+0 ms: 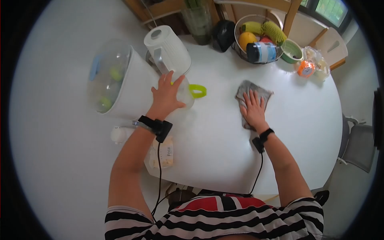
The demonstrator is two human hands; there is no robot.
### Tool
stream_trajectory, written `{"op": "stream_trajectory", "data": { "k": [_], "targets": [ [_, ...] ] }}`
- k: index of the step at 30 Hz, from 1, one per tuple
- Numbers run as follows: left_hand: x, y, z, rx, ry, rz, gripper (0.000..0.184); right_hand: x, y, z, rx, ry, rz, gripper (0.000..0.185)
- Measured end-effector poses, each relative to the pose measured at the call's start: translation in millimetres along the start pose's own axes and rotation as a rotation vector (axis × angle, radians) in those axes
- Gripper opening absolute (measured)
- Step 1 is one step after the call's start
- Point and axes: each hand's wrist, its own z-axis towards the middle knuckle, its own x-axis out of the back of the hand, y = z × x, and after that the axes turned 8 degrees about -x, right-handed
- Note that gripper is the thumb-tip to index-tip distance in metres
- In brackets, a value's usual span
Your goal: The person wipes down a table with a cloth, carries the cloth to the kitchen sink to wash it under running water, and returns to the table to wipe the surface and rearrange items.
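Observation:
My left hand [166,95] reaches over a clear cup [186,96] with a bright green handle [198,91]. Its spread fingers and thumb curve around the cup's top, and part of the cup is hidden under the palm. My right hand [254,110] lies flat on a grey cloth [250,87], fingers stretched out, pressing it against the white table [216,144]. The cloth is crumpled, with one corner pointing right.
A white kettle [176,54] stands behind my left hand, beside a white bin with a clear lid [138,86]. At the back are a fruit basket [239,34], a black bag [223,36], a green basket [291,51] and plastic packages [316,62]. A tissue pack [163,152] lies front left.

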Motion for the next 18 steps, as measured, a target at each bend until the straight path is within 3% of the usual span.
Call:
{"op": "stream_trajectory", "data": {
  "k": [3,5,13,18],
  "targets": [
    [-1,-19,17,-0.096,0.118,-0.054,0.1,-13,-16,56,0.056,0.09,0.003,0.057],
    [-1,-15,18,-0.071,0.083,-0.019,0.098,-19,-22,72,0.077,0.11,0.013,0.056],
    [4,-41,-2,-0.182,0.066,-0.047,0.089,-21,-27,81,0.052,0.056,-0.01,0.057],
    [7,-47,-21,-0.099,0.038,-0.084,0.089,-20,-31,81,0.054,0.066,-0.045,0.059]
  ]
}}
